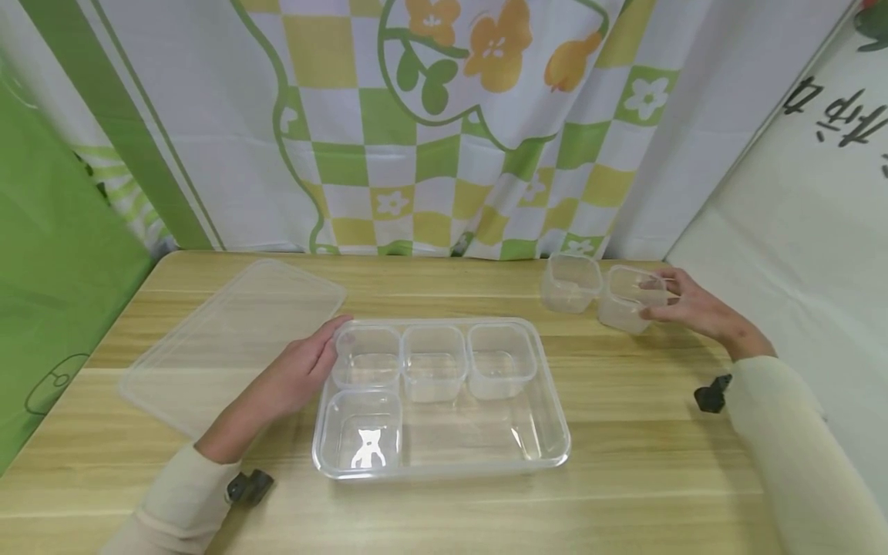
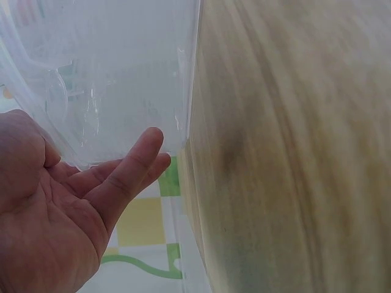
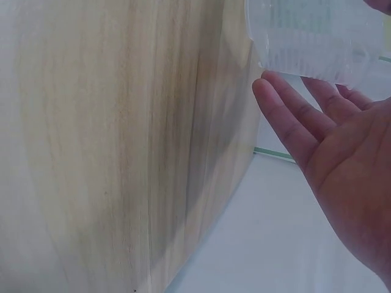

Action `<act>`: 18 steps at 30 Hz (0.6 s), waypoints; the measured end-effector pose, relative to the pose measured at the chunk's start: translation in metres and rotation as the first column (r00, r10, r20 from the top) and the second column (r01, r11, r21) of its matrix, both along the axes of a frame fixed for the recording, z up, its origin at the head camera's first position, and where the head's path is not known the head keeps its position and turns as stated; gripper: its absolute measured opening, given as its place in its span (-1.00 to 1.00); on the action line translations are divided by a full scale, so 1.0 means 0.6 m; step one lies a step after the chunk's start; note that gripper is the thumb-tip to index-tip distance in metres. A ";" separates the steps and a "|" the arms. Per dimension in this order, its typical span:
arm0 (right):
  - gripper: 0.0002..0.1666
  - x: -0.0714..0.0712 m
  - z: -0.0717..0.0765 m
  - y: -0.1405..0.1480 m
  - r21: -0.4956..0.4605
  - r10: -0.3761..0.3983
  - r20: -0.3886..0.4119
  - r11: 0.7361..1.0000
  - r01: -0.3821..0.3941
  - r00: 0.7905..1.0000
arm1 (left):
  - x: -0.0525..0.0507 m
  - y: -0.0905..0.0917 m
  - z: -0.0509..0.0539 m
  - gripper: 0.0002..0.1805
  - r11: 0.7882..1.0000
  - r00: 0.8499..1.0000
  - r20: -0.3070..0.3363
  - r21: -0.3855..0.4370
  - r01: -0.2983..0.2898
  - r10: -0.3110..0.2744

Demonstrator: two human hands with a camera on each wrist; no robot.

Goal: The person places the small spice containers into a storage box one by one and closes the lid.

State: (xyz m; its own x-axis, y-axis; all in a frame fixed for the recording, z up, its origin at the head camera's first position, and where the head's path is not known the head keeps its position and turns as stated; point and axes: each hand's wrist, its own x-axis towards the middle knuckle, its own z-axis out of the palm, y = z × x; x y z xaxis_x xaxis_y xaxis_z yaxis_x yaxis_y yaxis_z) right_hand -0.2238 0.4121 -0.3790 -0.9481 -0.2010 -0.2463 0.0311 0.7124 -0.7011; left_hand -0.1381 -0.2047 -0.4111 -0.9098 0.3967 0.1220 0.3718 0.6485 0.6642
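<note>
A large clear rectangular container (image 1: pixel 472 459) sits on the wooden table with several small clear square cups in it. Three cups, one of them the middle cup (image 1: pixel 435 362), line its back side, and another cup (image 1: pixel 366 432) occupies the front left corner. My left hand (image 1: pixel 294 378) holds the container's back left corner, thumb at the rim and fingers along the outer wall (image 2: pixel 134 91). At the back right, my right hand (image 1: pixel 697 308) grips a small cup (image 1: pixel 627 304) between thumb and fingers. Just left of it stands another small cup (image 1: pixel 571 285). Whether the gripped cup touches the table, I cannot tell.
A flat translucent lid (image 1: pixel 236 339) lies on the table (image 1: pixel 624 478) left of the container. Behind the table hangs a checkered, flowered curtain (image 1: pixel 437 162). A white sheet with dark writing (image 1: pixel 798 231) borders the right side, and green cloth (image 1: pixel 62 247) the left.
</note>
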 end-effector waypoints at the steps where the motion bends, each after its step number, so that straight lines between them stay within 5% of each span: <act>1: 0.15 0.002 0.001 0.000 -0.002 0.002 -0.001 1.000 -0.002 1.000 | 0.000 0.000 0.000 -0.48 1.000 1.000 0.001 -0.001 0.000 0.000; 18: 0.13 0.041 0.015 0.008 -0.020 0.004 -0.025 1.000 -0.004 1.000 | -0.003 -0.003 -0.004 -0.50 1.000 0.999 -0.043 -0.008 0.003 -0.003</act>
